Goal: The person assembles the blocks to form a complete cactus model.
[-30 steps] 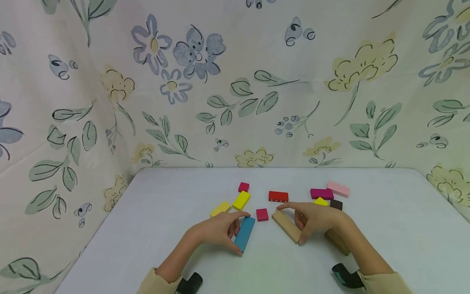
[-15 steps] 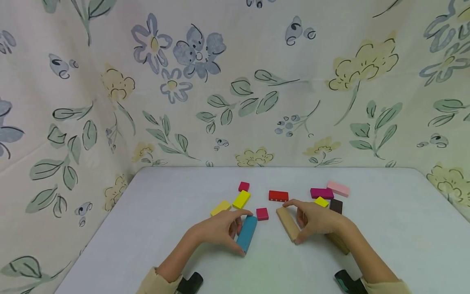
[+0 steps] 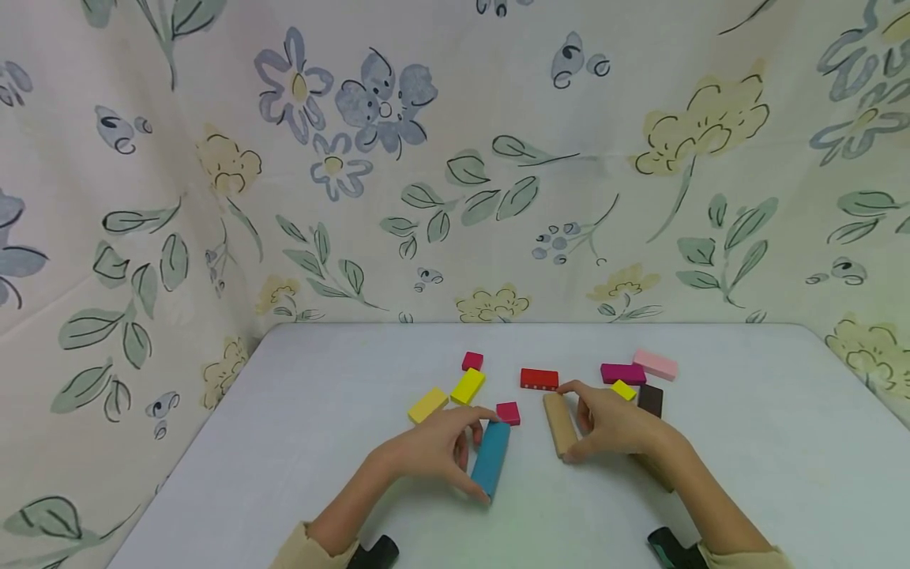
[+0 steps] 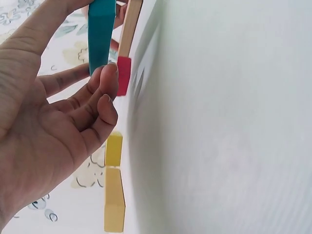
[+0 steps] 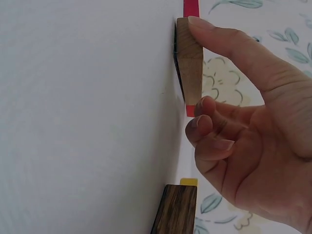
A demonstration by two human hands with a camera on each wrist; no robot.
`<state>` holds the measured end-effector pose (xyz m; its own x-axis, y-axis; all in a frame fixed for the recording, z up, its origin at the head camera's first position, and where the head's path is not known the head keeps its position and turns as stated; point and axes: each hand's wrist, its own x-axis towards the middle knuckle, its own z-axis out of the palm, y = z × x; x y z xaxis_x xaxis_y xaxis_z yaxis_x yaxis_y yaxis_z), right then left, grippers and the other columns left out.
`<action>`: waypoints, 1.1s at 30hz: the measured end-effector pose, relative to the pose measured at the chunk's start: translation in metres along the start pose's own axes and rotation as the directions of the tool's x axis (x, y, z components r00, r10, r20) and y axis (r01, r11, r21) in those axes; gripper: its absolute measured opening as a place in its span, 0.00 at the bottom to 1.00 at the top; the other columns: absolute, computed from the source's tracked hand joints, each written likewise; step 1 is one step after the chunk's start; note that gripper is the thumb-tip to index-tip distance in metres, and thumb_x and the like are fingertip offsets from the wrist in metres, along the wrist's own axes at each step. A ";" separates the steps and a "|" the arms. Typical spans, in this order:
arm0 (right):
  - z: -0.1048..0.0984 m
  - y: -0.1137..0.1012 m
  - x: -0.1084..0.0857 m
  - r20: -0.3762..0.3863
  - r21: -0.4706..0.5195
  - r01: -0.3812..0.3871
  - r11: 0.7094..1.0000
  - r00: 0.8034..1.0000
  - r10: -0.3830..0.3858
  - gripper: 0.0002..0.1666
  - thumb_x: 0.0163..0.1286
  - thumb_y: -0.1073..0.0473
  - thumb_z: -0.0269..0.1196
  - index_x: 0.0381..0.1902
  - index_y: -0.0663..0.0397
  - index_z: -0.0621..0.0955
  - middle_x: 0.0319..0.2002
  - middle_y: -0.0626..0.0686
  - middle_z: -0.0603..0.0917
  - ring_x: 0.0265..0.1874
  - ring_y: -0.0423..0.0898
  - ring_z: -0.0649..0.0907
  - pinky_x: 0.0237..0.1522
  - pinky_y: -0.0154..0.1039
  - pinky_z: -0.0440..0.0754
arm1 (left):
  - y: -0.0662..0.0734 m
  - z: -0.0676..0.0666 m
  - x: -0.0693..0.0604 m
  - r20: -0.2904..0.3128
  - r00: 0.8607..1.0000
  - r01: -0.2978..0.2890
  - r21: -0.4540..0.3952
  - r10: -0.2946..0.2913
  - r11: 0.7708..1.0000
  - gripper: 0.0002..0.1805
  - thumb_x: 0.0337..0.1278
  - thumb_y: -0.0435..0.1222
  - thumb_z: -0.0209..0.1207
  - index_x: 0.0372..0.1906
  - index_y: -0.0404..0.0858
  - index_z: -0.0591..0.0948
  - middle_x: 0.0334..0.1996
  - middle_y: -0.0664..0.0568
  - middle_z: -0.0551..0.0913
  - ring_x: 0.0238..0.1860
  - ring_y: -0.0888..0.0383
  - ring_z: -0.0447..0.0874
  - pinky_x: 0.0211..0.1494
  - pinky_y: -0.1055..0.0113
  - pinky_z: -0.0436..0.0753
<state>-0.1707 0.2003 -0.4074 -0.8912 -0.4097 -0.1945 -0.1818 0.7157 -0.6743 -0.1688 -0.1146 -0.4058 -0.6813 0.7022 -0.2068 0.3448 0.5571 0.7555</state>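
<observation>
Near the middle of the table, my left hand (image 3: 437,450) pinches a blue block (image 3: 492,460) end to end, thumb at the near end and index finger at the far end. Its other fingers curl loosely beside the block in the left wrist view. To the right, my right hand (image 3: 611,423) holds a light wooden block (image 3: 561,427) the same way, by its two ends. Whether either block is lifted I cannot tell. Just beyond the blue block lies a small crimson block (image 3: 508,412). A red block (image 3: 539,379) sits past the wooden one's far end.
Yellow blocks (image 3: 428,405) and a small crimson one lie behind my left hand. Behind my right hand are a magenta block (image 3: 622,374), a pink block (image 3: 656,364), a small yellow one and a dark one (image 3: 650,400). My right forearm partly covers a brown block (image 5: 176,212).
The blue block has shifted right and slightly nearer in my left hand. My right hand has moved the wooden block right and away, turning it more lengthwise. Other blocks stay put.
</observation>
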 end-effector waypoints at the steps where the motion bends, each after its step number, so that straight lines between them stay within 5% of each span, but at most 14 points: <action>1: 0.001 0.000 0.000 -0.006 0.001 -0.001 1.000 1.000 0.001 0.56 0.48 0.52 0.86 0.71 0.59 0.71 0.30 0.49 0.77 0.29 0.46 0.77 0.26 0.33 0.77 | 0.001 0.002 0.000 0.006 1.000 -0.004 0.000 0.004 1.000 0.47 0.47 0.44 0.82 0.73 0.46 0.72 0.43 0.62 0.77 0.32 0.66 0.81 0.40 0.73 0.85; 12: 0.003 -0.001 0.000 -0.040 -0.012 -0.017 1.000 0.999 0.016 0.57 0.47 0.51 0.86 0.71 0.61 0.70 0.29 0.50 0.76 0.27 0.45 0.77 0.26 0.34 0.79 | 0.001 0.019 0.008 0.083 0.993 -0.094 0.077 0.087 0.993 0.44 0.52 0.51 0.78 0.71 0.46 0.70 0.42 0.62 0.76 0.35 0.70 0.76 0.38 0.75 0.82; 17: 0.004 -0.003 -0.001 -0.031 0.006 -0.023 1.000 0.999 0.023 0.58 0.48 0.52 0.86 0.72 0.62 0.70 0.29 0.49 0.77 0.28 0.45 0.77 0.26 0.34 0.80 | 0.004 0.025 0.010 0.086 0.996 -0.032 0.097 0.024 0.995 0.46 0.50 0.52 0.79 0.71 0.45 0.69 0.41 0.62 0.76 0.42 0.70 0.75 0.41 0.75 0.83; 21: 0.002 -0.002 -0.002 -0.014 0.047 -0.013 0.999 1.000 0.013 0.57 0.50 0.54 0.85 0.73 0.64 0.68 0.29 0.49 0.77 0.28 0.46 0.78 0.27 0.33 0.80 | -0.019 0.038 0.022 0.075 0.997 -0.013 0.102 0.005 0.995 0.48 0.48 0.55 0.80 0.72 0.49 0.69 0.40 0.64 0.75 0.42 0.71 0.74 0.40 0.76 0.83; 26: -0.002 -0.002 -0.004 0.021 0.114 0.009 0.993 1.000 -0.012 0.54 0.56 0.57 0.82 0.74 0.67 0.68 0.29 0.49 0.79 0.29 0.46 0.79 0.29 0.32 0.81 | -0.047 0.048 0.032 0.045 0.999 -0.004 -0.011 0.004 1.000 0.44 0.52 0.54 0.79 0.72 0.54 0.72 0.40 0.66 0.79 0.34 0.66 0.78 0.36 0.73 0.82; 33: -0.004 -0.001 -0.006 0.040 0.164 -0.008 0.986 0.999 0.002 0.51 0.59 0.59 0.80 0.74 0.68 0.66 0.31 0.50 0.81 0.30 0.48 0.80 0.32 0.34 0.83 | -0.058 0.051 0.038 0.040 0.999 -0.013 -0.096 0.017 0.995 0.36 0.52 0.55 0.78 0.66 0.55 0.78 0.39 0.67 0.83 0.30 0.64 0.81 0.36 0.74 0.83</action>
<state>-0.1672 0.2042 -0.4023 -0.8744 -0.4306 -0.2237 -0.1040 0.6167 -0.7803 -0.1821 -0.0980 -0.4890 -0.6487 0.7288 -0.2190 0.2902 0.5029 0.8142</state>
